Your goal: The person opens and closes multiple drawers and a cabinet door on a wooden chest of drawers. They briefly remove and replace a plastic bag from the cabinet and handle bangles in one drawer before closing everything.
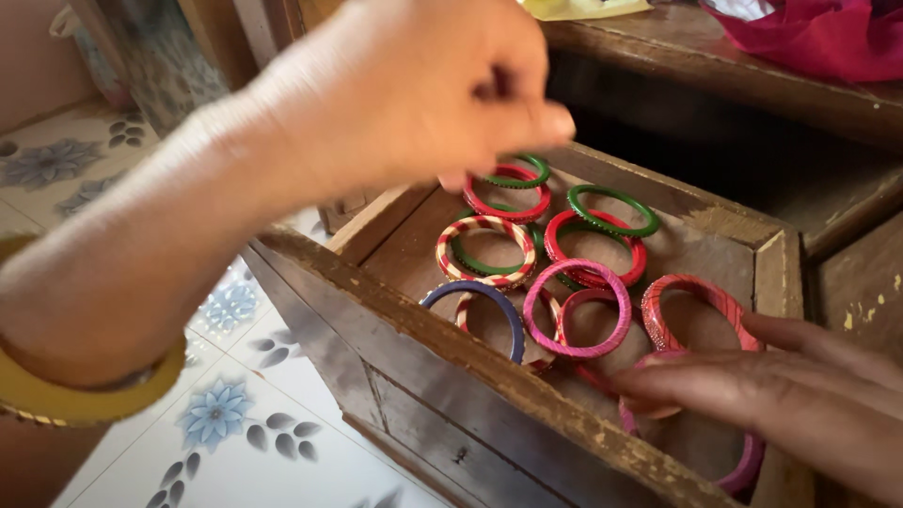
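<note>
Your left hand (423,85) hangs over the far left part of the wooden drawer (395,282). Its fingers are pinched close together, right above the red bangle (508,193) and the small green bangle (520,171). The hand is blurry, so you cannot tell if it grips a bangle or only touches one. A yellow bangle (85,395) sits on that wrist.

Your right hand (781,395) lies flat and spread wide inside the drawer at the near right. Its fingertips (649,386) rest on a pink bangle (734,470) and reach close to the coral bangle (701,310).

Many bangles lie flat on the drawer floor, and some overlap. A striped red and cream bangle (484,249) lies on a green one. A bright pink bangle (577,309) sits in the middle, touching a blue bangle (475,315) near the front edge. A green bangle (613,209) lies toward the back.

The front edge of the drawer is thick and chipped. Bare wood shows along the back right corner. Below the drawer is a tiled floor (245,423) with blue flowers.
</note>
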